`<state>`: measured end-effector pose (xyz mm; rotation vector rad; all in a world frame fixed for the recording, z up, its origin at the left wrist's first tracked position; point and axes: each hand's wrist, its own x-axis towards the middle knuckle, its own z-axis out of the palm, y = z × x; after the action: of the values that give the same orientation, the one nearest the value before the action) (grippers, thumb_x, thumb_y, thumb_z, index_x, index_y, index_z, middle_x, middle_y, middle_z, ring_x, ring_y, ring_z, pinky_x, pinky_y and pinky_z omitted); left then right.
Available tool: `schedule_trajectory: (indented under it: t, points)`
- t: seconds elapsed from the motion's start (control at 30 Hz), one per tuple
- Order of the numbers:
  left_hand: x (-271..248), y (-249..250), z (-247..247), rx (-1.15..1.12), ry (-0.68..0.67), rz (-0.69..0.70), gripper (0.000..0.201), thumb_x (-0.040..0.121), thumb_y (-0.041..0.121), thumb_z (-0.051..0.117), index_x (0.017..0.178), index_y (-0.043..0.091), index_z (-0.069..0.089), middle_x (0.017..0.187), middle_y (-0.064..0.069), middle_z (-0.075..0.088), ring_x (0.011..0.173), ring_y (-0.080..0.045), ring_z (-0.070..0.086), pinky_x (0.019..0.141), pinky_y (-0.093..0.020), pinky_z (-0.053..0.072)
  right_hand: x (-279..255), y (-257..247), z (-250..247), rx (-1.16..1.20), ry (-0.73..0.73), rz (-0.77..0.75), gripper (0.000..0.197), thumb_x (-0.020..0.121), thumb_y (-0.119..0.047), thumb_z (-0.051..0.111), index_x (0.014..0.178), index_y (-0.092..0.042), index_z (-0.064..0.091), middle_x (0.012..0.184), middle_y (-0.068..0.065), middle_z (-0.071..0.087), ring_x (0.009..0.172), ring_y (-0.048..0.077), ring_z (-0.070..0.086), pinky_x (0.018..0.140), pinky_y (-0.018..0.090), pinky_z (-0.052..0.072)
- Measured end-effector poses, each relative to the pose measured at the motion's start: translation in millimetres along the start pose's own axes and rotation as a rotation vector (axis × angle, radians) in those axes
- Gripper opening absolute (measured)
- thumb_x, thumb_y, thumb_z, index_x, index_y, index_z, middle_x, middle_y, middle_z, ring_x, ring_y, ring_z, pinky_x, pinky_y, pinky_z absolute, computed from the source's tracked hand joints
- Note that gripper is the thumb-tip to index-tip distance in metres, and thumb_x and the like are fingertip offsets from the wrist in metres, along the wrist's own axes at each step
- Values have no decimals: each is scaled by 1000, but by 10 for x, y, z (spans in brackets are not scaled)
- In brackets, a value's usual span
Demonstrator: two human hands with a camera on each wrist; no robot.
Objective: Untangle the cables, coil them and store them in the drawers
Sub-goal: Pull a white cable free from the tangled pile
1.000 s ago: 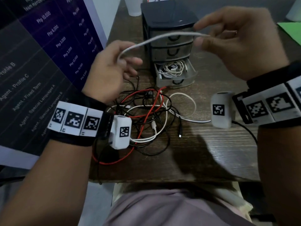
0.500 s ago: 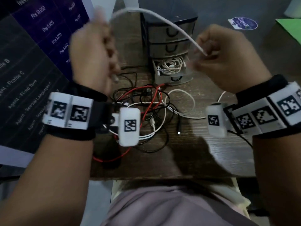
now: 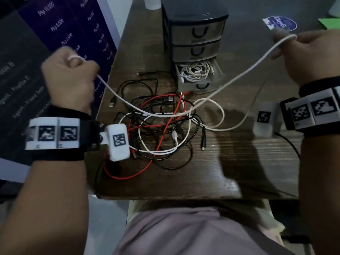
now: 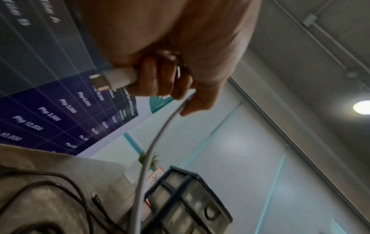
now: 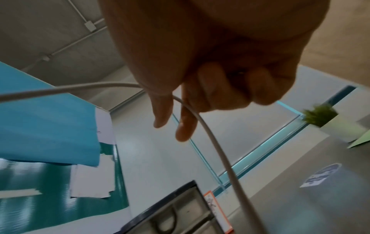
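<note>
I have one white cable (image 3: 239, 76) strung between my two hands, sagging in a long arc that dips down to the tangle of cables (image 3: 161, 129) on the wooden table (image 3: 202, 172) and touches or skims its top strands; I cannot tell which. My left hand (image 3: 68, 78) is closed into a fist around one end of it: in the left wrist view the fingers (image 4: 158, 79) are curled tight round the cable's white plug (image 4: 118, 79), whose metal tip sticks out past them, and the cord leaves the fist on the thumb side. My right hand (image 3: 309, 54) holds the other stretch of the cable raised; from the right wrist view the cord passes between the thumb and the index finger (image 5: 186, 125), the remaining fingers curled into the palm.

The tangle lies at the middle of the table, in front of the drawer unit (image 3: 196, 34). It is a knot of black, red and white cords, with a red loop (image 3: 125, 175) trailing out on the near left side of the tangle and a loose black connector (image 3: 203, 142) at its right edge.

Behind the tangle stands the dark drawer unit with three drawers. The upper two are closed; the bottom drawer (image 3: 198, 78) is pulled out and holds a coil of white cables (image 3: 195, 70).

Left of the tangle, beyond the table edge, hangs a dark purple board (image 3: 55, 34) with printed price figures. Far right of the drawer unit a round blue sticker (image 3: 281, 23) lies on the grey surface.
</note>
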<state>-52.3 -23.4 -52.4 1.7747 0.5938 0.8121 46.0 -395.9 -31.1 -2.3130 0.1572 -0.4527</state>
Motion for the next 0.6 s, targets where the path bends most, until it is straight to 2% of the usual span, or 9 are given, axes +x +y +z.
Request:
schedule_trajectory:
  t: [0.07,0.13,0.2,0.27,0.33,0.4,0.5,0.57,0.6]
  points:
    - [-161,75,135,60,-165,105,30,69,6,62,59,27,43,60,5,39,54,-15,38,46,-28,31,-76,-140,26,82,-27,-49,50,80,-72,57,71,-25,71,47,-16,58,47,-1,50,48,9,32]
    - [-292,175,258,35,-314,164,29,70,3,60,63,25,42,62,5,40,54,-6,37,49,-22,33,-193,-285,62,208,-70,-152,38,84,-58,66,76,-21,71,50,-20,61,47,-1,56,49,10,37]
    - [-412,271,337,29,-435,230,26,71,4,58,66,24,41,65,-2,42,56,-3,37,52,-21,33,-259,-367,140,353,-130,-273,11,87,-29,72,89,-18,70,60,-12,66,57,2,65,55,14,47]
    - [-505,347,421,-7,-528,272,24,70,3,56,73,23,43,75,-9,47,61,-7,42,55,-23,36,-323,-453,221,459,-245,-375,21,84,-8,62,100,-21,67,84,-9,69,75,6,70,66,20,54]
    - [-592,402,496,-45,-624,305,25,71,1,54,82,23,47,82,-7,52,66,-11,47,57,-25,41,-389,-533,296,561,-377,-397,35,82,-10,56,114,-19,64,103,-7,67,91,8,69,78,24,54]
    - [-681,461,565,-95,-703,309,28,73,0,52,94,19,54,83,-2,53,68,-13,49,57,-28,43,-475,-595,390,562,-504,-400,37,93,-16,53,128,-7,60,112,-2,65,101,8,66,90,28,53]
    - [-761,538,684,-133,-725,305,50,79,0,53,127,14,49,89,0,49,65,-7,48,53,-22,43,-625,-672,496,450,-532,-464,40,96,-21,54,134,-9,59,123,1,67,117,11,62,106,37,48]
    - [-761,542,763,-120,-724,339,55,84,2,57,137,12,45,95,3,51,70,-2,52,61,-18,45,-696,-724,489,430,-552,-499,37,96,-20,57,132,-13,61,122,-7,67,116,2,62,105,31,48]
    - [-749,529,796,-116,-742,351,52,87,3,59,137,10,47,101,3,55,79,-7,58,68,-21,50,-713,-737,469,414,-553,-534,34,97,-17,58,130,-15,63,118,-11,68,112,-2,63,101,27,49]
